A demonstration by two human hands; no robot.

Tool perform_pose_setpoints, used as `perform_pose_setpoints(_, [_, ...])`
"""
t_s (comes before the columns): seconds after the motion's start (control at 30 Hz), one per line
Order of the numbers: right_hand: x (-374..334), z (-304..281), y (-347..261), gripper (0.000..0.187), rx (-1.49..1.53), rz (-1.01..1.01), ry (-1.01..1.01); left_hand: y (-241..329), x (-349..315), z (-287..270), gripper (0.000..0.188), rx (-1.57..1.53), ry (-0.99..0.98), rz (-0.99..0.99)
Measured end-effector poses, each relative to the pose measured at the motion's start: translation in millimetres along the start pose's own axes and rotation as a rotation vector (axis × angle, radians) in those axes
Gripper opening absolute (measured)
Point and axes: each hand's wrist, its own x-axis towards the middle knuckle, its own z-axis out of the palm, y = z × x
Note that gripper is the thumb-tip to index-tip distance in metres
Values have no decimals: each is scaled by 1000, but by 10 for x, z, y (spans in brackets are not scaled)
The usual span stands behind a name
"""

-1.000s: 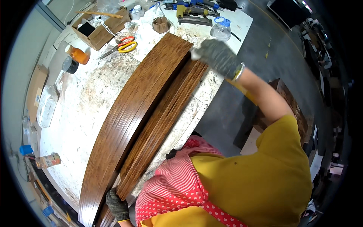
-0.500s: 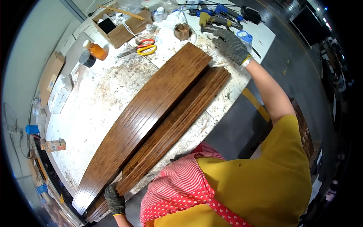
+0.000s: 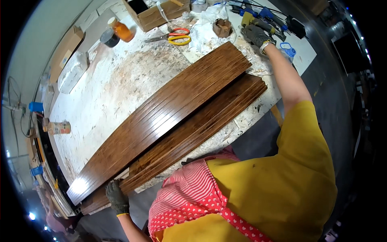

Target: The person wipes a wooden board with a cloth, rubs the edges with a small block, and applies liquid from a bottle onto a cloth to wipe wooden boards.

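Note:
A long glossy brown wooden board (image 3: 161, 109) with grooves along its face lies diagonally across the worktable. Beside it, on my side, sits a second brown wooden board (image 3: 201, 129) with ridged edges. My left hand (image 3: 117, 197), in a dark knit glove, grips the near left end of that ridged board; its fingertips are partly hidden. At the far right my right hand (image 3: 258, 35), gloved alike, closes on the dark part of a yellow-and-black pistol-shaped tool (image 3: 249, 19). My palm hides much of its handle.
Orange-and-yellow-handled scissors (image 3: 177, 36), a brown roll (image 3: 222, 28) and a cardboard box (image 3: 155, 18) lie at the back. An orange-filled bottle (image 3: 123, 31) and a dark jar (image 3: 109, 38) stand far left. Blue tools (image 3: 270, 14) and a blue-handled container (image 3: 288, 50) are right.
My right hand has moved from beside the pistol-shaped tool onto it, fingers curling in. My left hand stays at the ridged board's end. The whole view has shifted with my head.

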Motion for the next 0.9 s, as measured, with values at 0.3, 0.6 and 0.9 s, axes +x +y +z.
perform_pose_setpoints(0.3, [-866, -616, -809, 37, 112, -295, 280, 23, 182, -81, 48, -69, 80, -68])
perform_pose_setpoints(0.6, [-2127, -197, -1737, 45, 156, -549, 344, -205, -29, 414, 68, -35, 540, -155])
perform_pose_setpoints(0.9, [-2004, -75, -1707, 47, -50, -481, 261, -178, 259, -120, 103, 25, 234, -152])
